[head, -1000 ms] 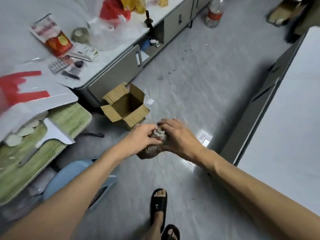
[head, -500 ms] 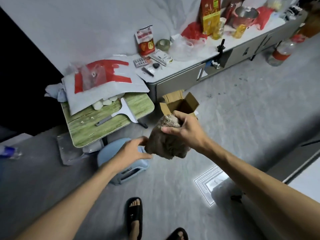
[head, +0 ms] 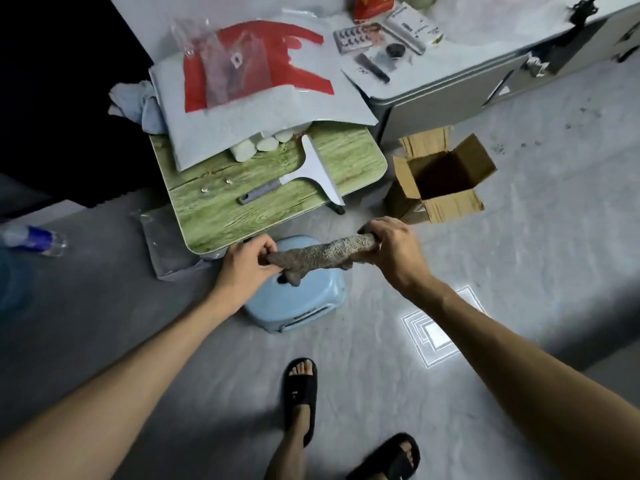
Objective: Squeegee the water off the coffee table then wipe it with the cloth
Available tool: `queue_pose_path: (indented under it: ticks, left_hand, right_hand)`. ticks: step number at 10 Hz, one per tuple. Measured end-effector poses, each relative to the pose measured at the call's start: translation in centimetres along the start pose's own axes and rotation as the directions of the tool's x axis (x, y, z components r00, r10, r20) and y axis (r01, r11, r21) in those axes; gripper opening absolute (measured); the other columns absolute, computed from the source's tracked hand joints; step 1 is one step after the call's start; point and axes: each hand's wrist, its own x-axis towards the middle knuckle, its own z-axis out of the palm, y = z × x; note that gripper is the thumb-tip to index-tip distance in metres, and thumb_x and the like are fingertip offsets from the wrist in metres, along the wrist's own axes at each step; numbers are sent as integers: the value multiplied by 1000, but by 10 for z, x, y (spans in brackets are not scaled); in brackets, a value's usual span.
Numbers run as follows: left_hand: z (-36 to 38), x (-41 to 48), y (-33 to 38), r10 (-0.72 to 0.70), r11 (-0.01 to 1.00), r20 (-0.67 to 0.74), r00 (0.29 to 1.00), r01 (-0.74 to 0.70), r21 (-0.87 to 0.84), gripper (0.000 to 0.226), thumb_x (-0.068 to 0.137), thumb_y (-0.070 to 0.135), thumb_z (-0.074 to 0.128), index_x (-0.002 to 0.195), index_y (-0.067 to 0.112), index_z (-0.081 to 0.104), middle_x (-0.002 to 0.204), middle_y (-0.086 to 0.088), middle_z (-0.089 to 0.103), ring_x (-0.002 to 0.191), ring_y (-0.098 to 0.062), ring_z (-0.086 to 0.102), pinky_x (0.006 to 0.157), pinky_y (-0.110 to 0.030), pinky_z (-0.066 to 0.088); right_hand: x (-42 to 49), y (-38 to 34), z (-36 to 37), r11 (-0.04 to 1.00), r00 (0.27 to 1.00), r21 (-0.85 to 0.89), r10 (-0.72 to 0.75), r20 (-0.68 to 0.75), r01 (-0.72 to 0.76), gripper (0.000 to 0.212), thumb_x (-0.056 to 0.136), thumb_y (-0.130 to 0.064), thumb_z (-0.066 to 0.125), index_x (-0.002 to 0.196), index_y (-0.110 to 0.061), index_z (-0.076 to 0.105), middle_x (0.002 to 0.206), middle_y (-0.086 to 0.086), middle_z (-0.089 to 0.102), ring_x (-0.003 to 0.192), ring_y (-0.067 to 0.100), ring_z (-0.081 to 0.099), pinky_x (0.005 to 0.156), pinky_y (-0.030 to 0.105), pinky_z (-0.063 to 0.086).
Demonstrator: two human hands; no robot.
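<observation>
Both your hands now grip the cloth (head: 322, 254): your left hand (head: 247, 263) pinches one end and your right hand (head: 391, 244) curls round the other, where half a second ago only the right held it bunched. Stretched like a rope above the blue stool (head: 304, 299), it looks ready for wiping. Droplets (head: 214, 185) dot the green coffee table (head: 221, 220); the squeegee (head: 311, 168) lies on it, with a cardboard box (head: 440, 181) on the floor to the right.

- Dim, cool indoor light; the upper left corner falls to near black
- A bright square light patch (head: 438, 337) glares white on the grey floor (head: 536, 244)
- Wide-angle distortion bends straight lines near the edges
- The centre is sharpest: the cloth (head: 322, 252) shows its texture, while fine detail elsewhere smears
</observation>
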Motion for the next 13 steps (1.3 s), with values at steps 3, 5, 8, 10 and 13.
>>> queue_pose_path:
  ticks: [3, 5, 8, 10, 13]
  left_hand:
    - [53, 4, -126, -209, 976, 213, 954, 190, 110, 20, 73, 9, 79, 86, 10, 63, 62, 6, 55, 62, -13, 49, 57, -20, 32]
    - [88, 70, -214, -407, 907, 184, 895, 419, -30, 23, 77, 4, 75, 92, 12, 60, 82, -7, 62, 78, -19, 56, 74, -32, 46]
    - [130, 130, -297, -569, 820, 46, 821, 571, -38, 41, 82, -1, 63, 122, 5, 55, 114, -18, 67, 108, -33, 63, 94, -37, 47]
    - [111, 134, -255, -462, 880, 84, 883, 445, 169, 38, 82, 13, 64, 119, 16, 59, 119, -12, 67, 112, -30, 60, 96, -34, 47]
    - [55, 121, -25, -60, 970, 546, 835, -81, 229, 22, 85, 22, 63, 107, 19, 61, 97, 3, 68, 86, -17, 63, 68, -24, 45]
  right_hand:
    - [7, 45, 142, 923, 914, 180, 279, 295, -340, 27, 77, -25, 74, 87, -14, 52, 75, 8, 64, 70, 23, 55, 64, 36, 47]
    - [87, 71, 245, 845, 873, 274, 374, 312, -460, 38, 83, -18, 70, 118, -13, 57, 97, 12, 67, 83, 21, 61, 73, 32, 52]
    - [124, 109, 345, 843, 878, 248, 446, 173, -477, 40, 90, -29, 61, 126, -13, 53, 117, 10, 67, 101, 27, 64, 88, 40, 53]
    - [117, 101, 300, 892, 867, 2, 439, 235, -453, 36, 86, -16, 62, 122, -14, 59, 119, 15, 61, 99, 31, 62, 85, 33, 50]
    - [49, 42, 85, 880, 786, -219, 475, 394, -422, 19, 91, -20, 56, 106, -13, 66, 105, 10, 69, 96, 26, 62, 76, 28, 46]
